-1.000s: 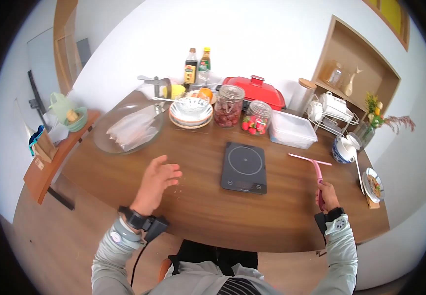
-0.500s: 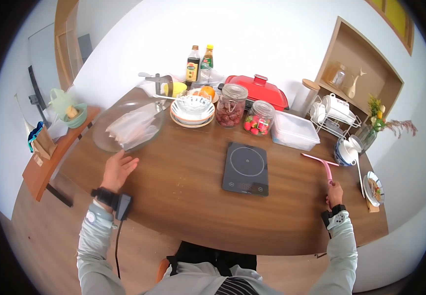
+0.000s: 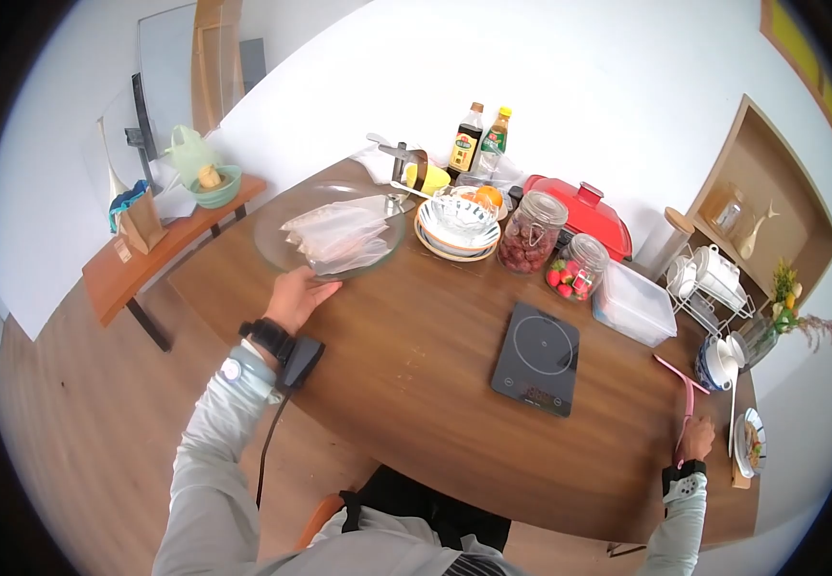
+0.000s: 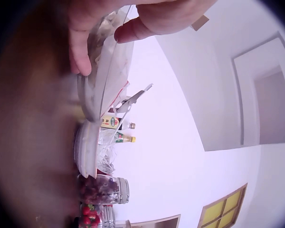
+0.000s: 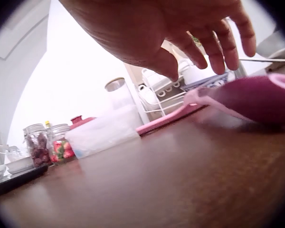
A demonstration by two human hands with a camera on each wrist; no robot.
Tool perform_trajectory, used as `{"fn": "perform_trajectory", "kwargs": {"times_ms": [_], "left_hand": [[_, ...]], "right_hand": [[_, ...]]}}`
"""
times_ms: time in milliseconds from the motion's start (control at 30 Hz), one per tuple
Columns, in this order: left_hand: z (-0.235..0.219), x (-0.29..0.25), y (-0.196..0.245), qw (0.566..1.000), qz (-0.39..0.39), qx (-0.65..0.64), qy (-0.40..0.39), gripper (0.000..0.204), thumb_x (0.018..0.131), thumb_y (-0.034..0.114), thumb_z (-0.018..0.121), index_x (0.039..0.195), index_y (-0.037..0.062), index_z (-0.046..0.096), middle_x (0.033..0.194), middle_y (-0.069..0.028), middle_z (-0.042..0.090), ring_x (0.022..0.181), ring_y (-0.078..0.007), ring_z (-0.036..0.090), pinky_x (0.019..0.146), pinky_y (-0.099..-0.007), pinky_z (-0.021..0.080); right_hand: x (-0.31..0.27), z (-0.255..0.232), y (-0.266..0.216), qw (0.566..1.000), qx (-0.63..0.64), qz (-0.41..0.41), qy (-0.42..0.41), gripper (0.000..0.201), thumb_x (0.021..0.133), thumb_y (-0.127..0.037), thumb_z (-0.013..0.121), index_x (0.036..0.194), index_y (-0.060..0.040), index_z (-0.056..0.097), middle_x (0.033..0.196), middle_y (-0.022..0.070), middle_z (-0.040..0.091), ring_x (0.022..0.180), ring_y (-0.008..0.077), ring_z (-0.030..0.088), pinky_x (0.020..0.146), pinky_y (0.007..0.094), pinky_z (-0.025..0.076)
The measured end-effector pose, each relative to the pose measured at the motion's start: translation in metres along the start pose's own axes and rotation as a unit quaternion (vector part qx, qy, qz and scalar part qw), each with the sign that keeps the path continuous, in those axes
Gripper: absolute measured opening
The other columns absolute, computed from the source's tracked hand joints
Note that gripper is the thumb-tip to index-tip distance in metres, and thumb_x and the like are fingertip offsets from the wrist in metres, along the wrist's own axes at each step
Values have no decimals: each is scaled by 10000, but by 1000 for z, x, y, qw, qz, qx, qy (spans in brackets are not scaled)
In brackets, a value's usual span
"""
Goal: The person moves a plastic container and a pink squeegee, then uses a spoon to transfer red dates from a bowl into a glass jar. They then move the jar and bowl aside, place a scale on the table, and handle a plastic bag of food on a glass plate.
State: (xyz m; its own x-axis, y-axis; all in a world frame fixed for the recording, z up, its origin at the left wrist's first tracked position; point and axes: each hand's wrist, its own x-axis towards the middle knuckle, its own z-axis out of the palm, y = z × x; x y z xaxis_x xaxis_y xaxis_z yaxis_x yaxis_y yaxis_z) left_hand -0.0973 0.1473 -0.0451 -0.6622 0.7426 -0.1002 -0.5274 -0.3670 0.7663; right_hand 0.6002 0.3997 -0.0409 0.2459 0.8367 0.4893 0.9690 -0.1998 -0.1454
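Note:
At the left of the table, a wide clear glass dish [image 3: 264,230] holds several plastic bags [image 3: 334,235] with pale contents. My left hand [image 3: 298,300] is at its near rim; in the left wrist view the thumb [image 4: 133,29] lies over the rim and the fingers [image 4: 79,54] sit below it, pinching the glass. On the right, a pink squeegee [image 3: 689,403] lies on the table, its handle toward me. My right hand [image 3: 696,440] is over that handle; in the right wrist view its loosely bent fingers hang above the squeegee, apart from the handle.
A black electronic scale [image 3: 537,358] lies mid-table. Behind stand stacked bowls [image 3: 454,230], a jar of dark red fruit [image 3: 531,235], a strawberry jar [image 3: 574,269], a plastic box [image 3: 634,302] and a red cooker [image 3: 584,213]. A cup rack [image 3: 713,293] and a food plate [image 3: 750,442] stand right.
The left hand has moved from over the table to the glass dish's near rim. The right hand has shifted the squeegee rightward and loosened from its handle. The head view has turned.

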Motion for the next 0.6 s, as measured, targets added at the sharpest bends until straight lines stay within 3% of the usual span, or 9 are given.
{"fn": "perform_trajectory", "kwargs": {"times_ms": [67, 167, 233, 300, 367, 467, 500, 567, 600], "left_hand": [[-2, -2, -1, 1000, -9, -6, 3, 324, 879, 26, 394, 1135, -172, 377, 1112, -278, 500, 935, -396, 572, 794, -404, 548], [10, -15, -3, 1000, -12, 5, 23, 313, 866, 9, 372, 1118, -174, 404, 1084, -278, 519, 933, -385, 575, 788, -401, 550], [14, -33, -4, 999, -30, 12, 18, 308, 866, 9, 365, 1109, -176, 411, 1069, -272, 530, 927, -374, 581, 786, -399, 551], [15, -55, -4, 999, -47, 18, 11, 299, 865, 10, 362, 1085, -185, 419, 1052, -266, 546, 918, -356, 593, 781, -395, 554], [20, -74, -4, 998, -55, 33, -3, 317, 862, 8, 363, 1115, -178, 407, 1093, -272, 534, 944, -368, 588, 796, -385, 550], [16, -89, -6, 996, -71, 45, -31, 326, 870, 21, 390, 1143, -156, 407, 1119, -262, 536, 965, -356, 592, 800, -374, 548], [16, -95, -6, 995, -69, 52, -45, 325, 873, 26, 402, 1146, -151, 411, 1118, -253, 541, 964, -350, 595, 798, -370, 549], [14, -105, -3, 992, -77, 79, -68, 387, 888, 77, 467, 1216, -104, 372, 1187, -226, 513, 992, -309, 587, 798, -348, 537], [13, -111, -1, 990, -62, 118, -34, 421, 888, 88, 483, 1244, -87, 345, 1217, -227, 489, 1021, -302, 570, 806, -343, 527]], "right_hand": [[3, -9, -8, 993, 92, -69, -26, 223, 800, -197, 586, 880, 11, 592, 901, 184, 592, 894, 356, 570, 755, 433, 465], [-3, -28, -51, 947, 257, -180, -62, 170, 789, -124, 605, 882, 16, 585, 879, 165, 586, 843, 311, 571, 712, 387, 463], [-20, -41, -94, 904, 331, -264, -59, 143, 785, -78, 609, 887, 20, 585, 859, 153, 578, 801, 284, 565, 692, 356, 457], [-46, -75, -155, 855, 387, -327, -110, 148, 787, -52, 613, 913, 20, 590, 867, 142, 575, 774, 259, 561, 665, 334, 454], [-71, -95, -215, 822, 396, -376, -161, 167, 782, -45, 624, 936, 12, 589, 876, 131, 572, 783, 240, 569, 663, 327, 465], [-120, -138, -309, 711, 453, -469, -264, 238, 781, -46, 624, 1013, -6, 582, 921, 132, 558, 825, 265, 581, 684, 321, 487], [-127, -134, -335, 680, 422, -546, -247, 338, 780, -71, 632, 1103, -19, 546, 1009, 139, 556, 910, 287, 577, 759, 343, 485], [-150, -133, -382, 614, 426, -626, -223, 474, 770, -76, 654, 1216, -72, 495, 1148, 113, 511, 989, 237, 536, 783, 317, 475], [-159, -131, -403, 611, 399, -651, -208, 512, 761, -95, 663, 1234, -68, 471, 1189, 129, 486, 1047, 266, 506, 835, 340, 455]]}}
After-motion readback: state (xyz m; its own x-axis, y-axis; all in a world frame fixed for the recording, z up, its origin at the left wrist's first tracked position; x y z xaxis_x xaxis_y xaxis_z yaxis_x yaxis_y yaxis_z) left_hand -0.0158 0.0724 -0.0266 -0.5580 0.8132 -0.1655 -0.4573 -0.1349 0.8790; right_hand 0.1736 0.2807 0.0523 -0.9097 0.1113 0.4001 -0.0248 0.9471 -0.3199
